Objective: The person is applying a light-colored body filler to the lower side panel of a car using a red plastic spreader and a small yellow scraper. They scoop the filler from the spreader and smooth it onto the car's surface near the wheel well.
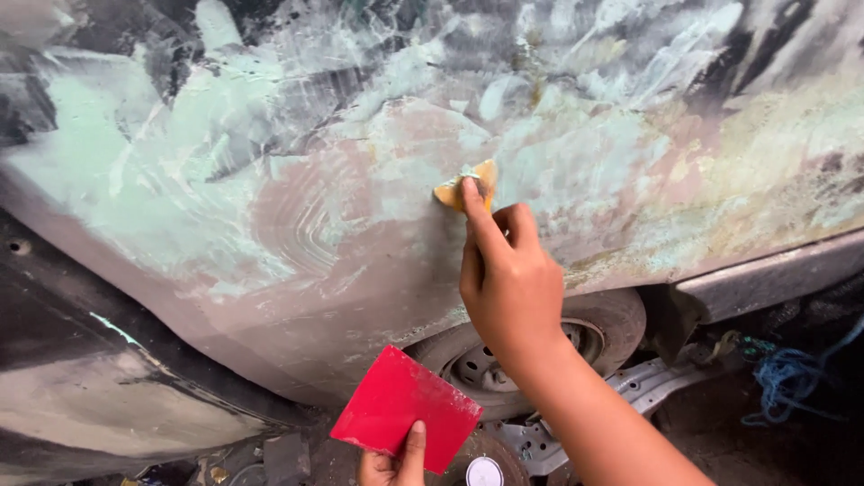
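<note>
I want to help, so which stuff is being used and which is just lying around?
In use:
right hand
yellow spreader
car body panel
left hand
red plastic card

Lying about:
blue rope
wheel
white round lid

The person's right hand [508,283] is bare, with no glove, ring or watch, and the right forearm runs bare down to the bottom edge of the view with no sleeve showing. The left hand [393,461] is also bare; only its thumb and part of the fingers show at the lower edge. Fingernails are short and unpainted
</note>
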